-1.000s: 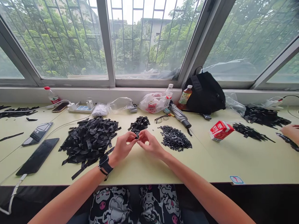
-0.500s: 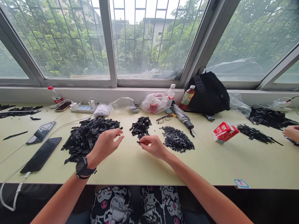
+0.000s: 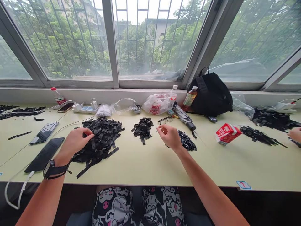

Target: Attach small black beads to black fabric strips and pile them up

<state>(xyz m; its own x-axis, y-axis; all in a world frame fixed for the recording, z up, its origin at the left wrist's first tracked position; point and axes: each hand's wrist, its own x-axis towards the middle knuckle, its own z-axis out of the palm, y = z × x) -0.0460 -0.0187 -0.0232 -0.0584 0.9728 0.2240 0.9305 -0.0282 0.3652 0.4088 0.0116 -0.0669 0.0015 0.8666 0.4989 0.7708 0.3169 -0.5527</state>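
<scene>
Left hand (image 3: 76, 144) half-closed on the edge of the large pile of black strips (image 3: 101, 141), grip unclear. Right hand (image 3: 170, 136) loosely curled above black beads (image 3: 187, 141), right of the pile; any held item too small to tell.

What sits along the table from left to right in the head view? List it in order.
black strips, left hand, large strip pile, small strip pile, right hand, black granule heap, red-and-white carton, co-worker's hand
</scene>
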